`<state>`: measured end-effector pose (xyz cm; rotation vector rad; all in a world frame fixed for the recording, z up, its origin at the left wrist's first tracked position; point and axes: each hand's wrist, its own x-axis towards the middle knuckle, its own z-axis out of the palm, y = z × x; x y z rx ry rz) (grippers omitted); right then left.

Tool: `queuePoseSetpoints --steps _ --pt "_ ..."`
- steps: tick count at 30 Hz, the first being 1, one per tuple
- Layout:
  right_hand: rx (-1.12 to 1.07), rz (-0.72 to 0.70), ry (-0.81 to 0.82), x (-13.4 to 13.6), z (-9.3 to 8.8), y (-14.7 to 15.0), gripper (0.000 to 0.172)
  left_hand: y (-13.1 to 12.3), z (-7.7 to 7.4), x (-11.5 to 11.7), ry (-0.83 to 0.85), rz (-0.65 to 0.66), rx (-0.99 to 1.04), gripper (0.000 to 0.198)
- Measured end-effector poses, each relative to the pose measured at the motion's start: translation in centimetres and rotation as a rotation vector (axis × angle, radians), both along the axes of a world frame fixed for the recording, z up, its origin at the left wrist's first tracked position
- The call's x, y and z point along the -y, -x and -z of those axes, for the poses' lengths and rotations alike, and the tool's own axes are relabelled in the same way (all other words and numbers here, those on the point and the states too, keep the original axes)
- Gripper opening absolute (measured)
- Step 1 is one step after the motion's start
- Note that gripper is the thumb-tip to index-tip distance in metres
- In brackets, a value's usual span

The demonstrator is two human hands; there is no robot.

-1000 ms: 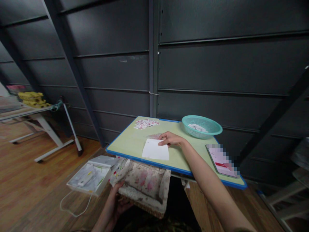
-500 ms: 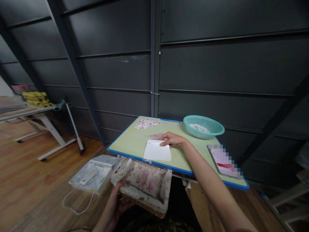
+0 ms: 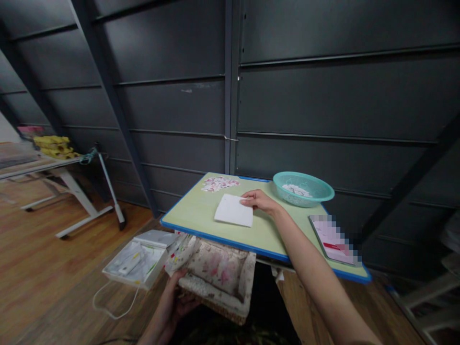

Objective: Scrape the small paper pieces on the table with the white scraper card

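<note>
My right hand (image 3: 259,200) pinches the right edge of a white card (image 3: 234,211) over the middle of the yellow-green tabletop (image 3: 190,206). Below the table's front edge, my left hand (image 3: 179,292) grips the left side of a fabric-lined basket (image 3: 215,268); some of its fingers are hidden under the basket. Pink smudges show on the lining. A pile of small pink and white pieces (image 3: 219,183) lies at the back left of the tabletop.
A teal basin (image 3: 304,189) holding white pieces stands at the back right. Near the right edge lies a phone or tablet (image 3: 334,242). An open white box (image 3: 136,261) with a cable sits lower left, and another table (image 3: 43,165) bears yellow items.
My right hand has moved the white card away from the front edge, farther back on the tabletop. It now covers the pinkish patch. My left hand and the basket have barely moved.
</note>
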<state>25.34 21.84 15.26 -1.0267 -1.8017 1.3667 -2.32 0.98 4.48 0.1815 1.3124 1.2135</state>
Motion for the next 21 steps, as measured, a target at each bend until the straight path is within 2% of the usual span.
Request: queuePoseSetpoints --steps 3,5,10,15,21 --pt "-0.075 0.307 -0.155 -0.7 0.0 -0.5 0.049 0.0 0.3 -0.1 0.015 -0.013 -0.026 0.037" --pt "-0.054 0.420 -0.230 -1.2 0.3 -0.6 0.051 0.1 0.4 -0.1 0.020 -0.014 -0.020 0.035" --pt "-0.019 0.483 -0.330 -2.2 1.2 -0.8 0.047 0.1 0.4 0.0 -0.001 0.015 0.027 0.039" --pt "0.040 0.640 -0.448 -3.2 1.9 -1.4 0.042 -0.1 -0.1 0.1 0.001 0.000 0.006 0.037" --pt "0.074 0.778 -0.455 -3.5 1.9 -2.0 0.039 0.0 -0.1 0.2 -0.007 0.010 -0.020 0.048"
